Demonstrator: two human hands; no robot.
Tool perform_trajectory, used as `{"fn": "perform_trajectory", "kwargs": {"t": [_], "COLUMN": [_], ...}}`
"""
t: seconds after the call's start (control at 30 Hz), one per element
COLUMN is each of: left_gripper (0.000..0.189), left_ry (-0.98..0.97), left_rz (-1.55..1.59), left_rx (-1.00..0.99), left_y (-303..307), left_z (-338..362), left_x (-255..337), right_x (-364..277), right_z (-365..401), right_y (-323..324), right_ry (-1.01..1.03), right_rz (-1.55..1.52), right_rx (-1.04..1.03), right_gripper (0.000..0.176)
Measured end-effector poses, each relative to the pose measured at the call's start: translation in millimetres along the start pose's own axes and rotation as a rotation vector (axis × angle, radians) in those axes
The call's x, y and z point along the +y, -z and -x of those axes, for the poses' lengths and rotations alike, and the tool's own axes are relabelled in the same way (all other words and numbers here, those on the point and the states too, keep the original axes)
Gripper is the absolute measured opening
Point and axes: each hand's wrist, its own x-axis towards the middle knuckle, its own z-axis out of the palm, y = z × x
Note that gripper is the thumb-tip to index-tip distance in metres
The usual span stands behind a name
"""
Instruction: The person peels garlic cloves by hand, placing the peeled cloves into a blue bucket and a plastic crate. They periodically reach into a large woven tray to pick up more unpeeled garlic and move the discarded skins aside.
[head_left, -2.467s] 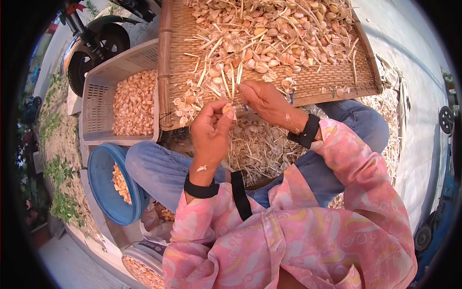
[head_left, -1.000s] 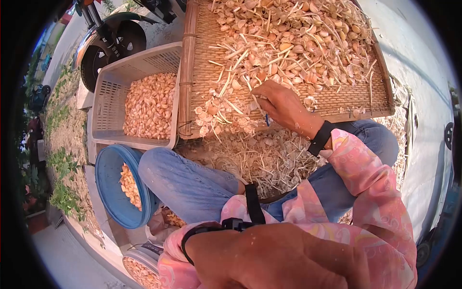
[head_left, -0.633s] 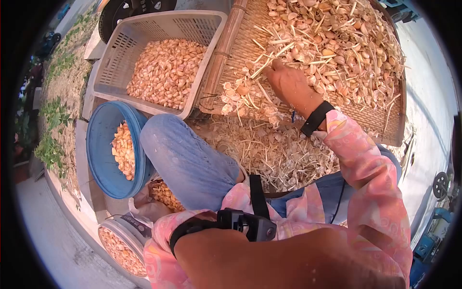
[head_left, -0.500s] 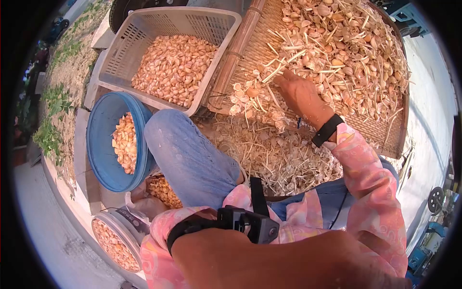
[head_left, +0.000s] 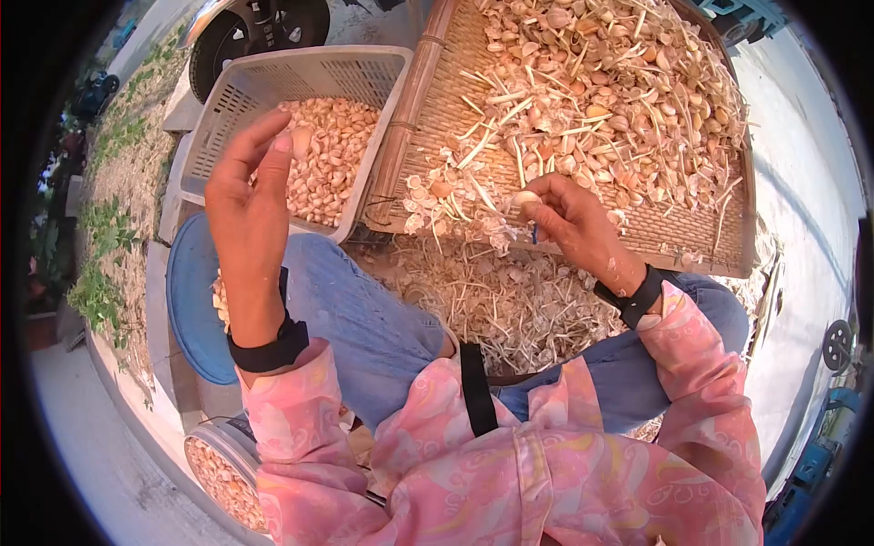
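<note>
My left hand [head_left: 248,205] is raised over the near-left part of a plastic crate [head_left: 375,68], thumb and fingers apart with nothing between them. Right beside the thumb tip shows a garlic clove [head_left: 301,140], overlapping the peeled-apart cloves heaped in the crate. At the near edge of a woven bamboo tray [head_left: 674,244], my right hand [head_left: 578,227] pinches a pale garlic clove [head_left: 524,198] between thumb and forefinger. A small blue piece [head_left: 534,235] shows under that thumb. Loose cloves, skins and dry stems [head_left: 583,109] are piled across the tray.
A blue bucket [head_left: 187,291] with cloves stands left of my knee, partly hidden by my left arm. Nearer sits a white tub [head_left: 205,452] full of cloves. Skins and stems [head_left: 510,296] litter the ground between my legs. A wheel [head_left: 305,27] stands behind the crate.
My left hand has swung from low in front of my body up to the crate. My right hand has drawn back from the pile toward the tray's near edge, with a clove showing in its fingers.
</note>
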Motion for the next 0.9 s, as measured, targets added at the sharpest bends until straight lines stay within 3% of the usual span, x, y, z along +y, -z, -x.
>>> {"fn": "perform_trajectory", "kwargs": {"t": [0.07,0.17,0.23,0.27,0.4,0.5,0.7,0.8,0.9], "left_gripper": [0.029,0.032,0.034,0.032,0.027,0.024,0.018,0.018,0.023], "left_ry": [0.002,0.146,0.221,0.278,0.426,0.519,0.598,0.46,0.233], "left_rz": [-0.201,0.147,0.367,0.443,0.73,0.9,1.076,0.827,0.25], "left_rx": [-0.047,-0.38,-0.597,-0.596,-0.52,-0.501,-0.432,-0.289,0.001], "left_y": [-2,-73,-120,-137,-162,-170,-164,-135,-73], "left_z": [-3,34,59,67,73,82,88,70,21], "left_x": [-49,-9,0,4,7,-4,-3,-9,-54], "right_x": [3,1,2,4,5,-1,4,16,38], "right_z": [-3,1,3,5,11,14,12,0,-4], "right_y": [-1,0,-7,-8,1,8,9,10,17], "right_ry": [-0.031,-0.012,0.041,0.067,0.322,0.344,-0.005,-0.002,0.181], "right_rz": [-0.211,-0.208,-0.266,-0.297,0.044,0.019,-0.659,-0.389,0.318], "right_rx": [-0.022,-0.07,0.027,0.076,0.232,0.167,-0.042,0.112,0.174], "right_gripper": [0.017,0.017,0.016,0.016,0.014,0.014,0.02,0.023,0.025]}}
